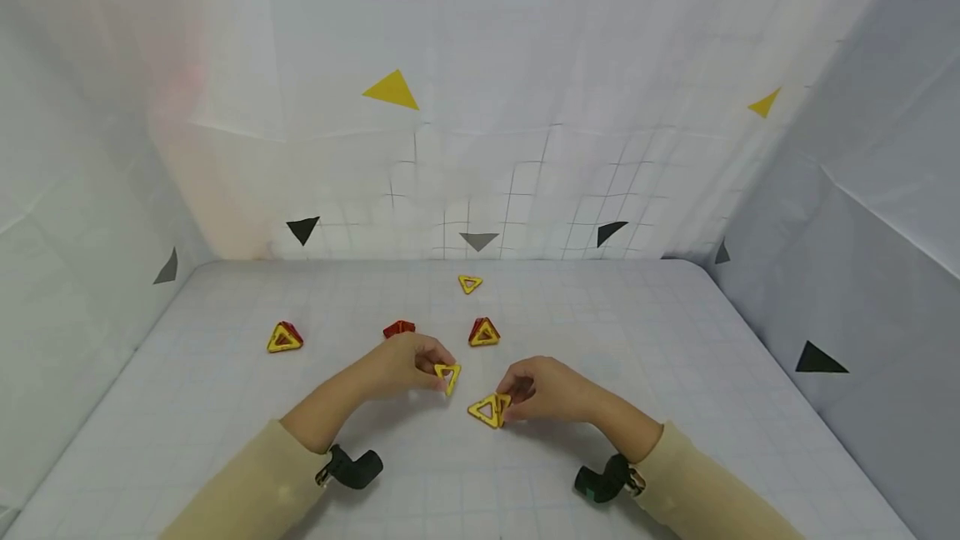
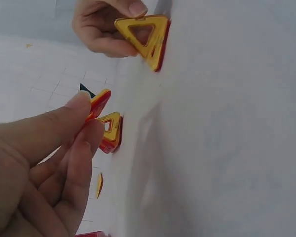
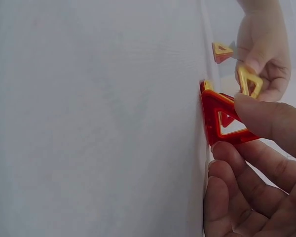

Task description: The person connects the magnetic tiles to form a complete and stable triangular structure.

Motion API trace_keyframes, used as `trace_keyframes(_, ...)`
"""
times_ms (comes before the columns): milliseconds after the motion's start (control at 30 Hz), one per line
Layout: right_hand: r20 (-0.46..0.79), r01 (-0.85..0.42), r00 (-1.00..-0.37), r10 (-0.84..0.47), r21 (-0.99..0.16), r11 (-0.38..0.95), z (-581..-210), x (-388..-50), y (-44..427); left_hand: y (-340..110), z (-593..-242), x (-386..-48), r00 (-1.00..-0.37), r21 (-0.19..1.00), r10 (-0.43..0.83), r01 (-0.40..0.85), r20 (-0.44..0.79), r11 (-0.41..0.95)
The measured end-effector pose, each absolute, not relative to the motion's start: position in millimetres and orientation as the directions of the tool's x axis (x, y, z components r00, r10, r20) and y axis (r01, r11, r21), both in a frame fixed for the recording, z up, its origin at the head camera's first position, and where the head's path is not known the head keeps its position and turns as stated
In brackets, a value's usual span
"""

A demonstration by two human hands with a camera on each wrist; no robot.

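In the head view, my left hand [image 1: 405,367] holds a triangular magnetic tile [image 1: 455,379] with an open centre, above the table. The left wrist view shows this tile pinched between thumb and fingers, yellow on one face and red on the other. My right hand [image 1: 553,392] pinches a second triangular tile [image 1: 504,409], tilted up from the table. That tile meets a third triangular tile [image 1: 482,420], which lies low at its left. From the right wrist view, the tile in my right hand shows its red face [image 3: 213,116]. The two hands are apart.
A red and yellow pyramid of tiles [image 1: 294,332] sits at the left, and another pyramid [image 1: 476,330] stands behind the hands. A red piece [image 1: 399,328] is partly hidden by my left hand. Farther back lies a yellow triangular tile [image 1: 470,277]. White sheets [image 1: 480,23] enclose the table [image 1: 600,315].
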State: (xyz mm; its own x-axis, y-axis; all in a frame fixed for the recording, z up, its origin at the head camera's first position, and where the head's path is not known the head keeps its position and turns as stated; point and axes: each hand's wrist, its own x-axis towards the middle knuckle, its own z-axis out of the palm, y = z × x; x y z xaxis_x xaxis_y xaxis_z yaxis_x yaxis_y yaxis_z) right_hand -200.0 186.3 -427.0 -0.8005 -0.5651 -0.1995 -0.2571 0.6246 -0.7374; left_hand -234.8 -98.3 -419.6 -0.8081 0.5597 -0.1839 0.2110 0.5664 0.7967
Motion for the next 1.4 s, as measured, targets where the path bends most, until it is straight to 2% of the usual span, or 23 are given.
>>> trace_keyframes(300,-0.204,-0.240,-0.807,-0.554,-0.745,0.622,-426.9,-199.2,185.6,-95.5,-424.9,-216.9,-0.773,0.805,0.613,0.254,-0.165,0.537)
trace_keyframes(833,-0.177,-0.247,-0.822,-0.541,-0.746,0.619,-430.6,-199.6,187.5,-91.8,-431.3,-198.8,-0.789,0.740,0.591,0.296,-0.167,0.604)
trace_keyframes(1133,-0.147,-0.263,-0.830,-0.538,-0.748,0.610,-429.2,-198.4,187.2,-87.0,-432.6,-189.8,-0.791,0.695,0.606,0.388,-0.086,0.605)
trace_keyframes(1400,-0.120,-0.283,-0.831,-0.543,-0.749,0.599,-430.6,-198.0,184.9,-77.2,-438.2,-189.7,-0.795,0.693,0.603,0.402,-0.059,0.598)
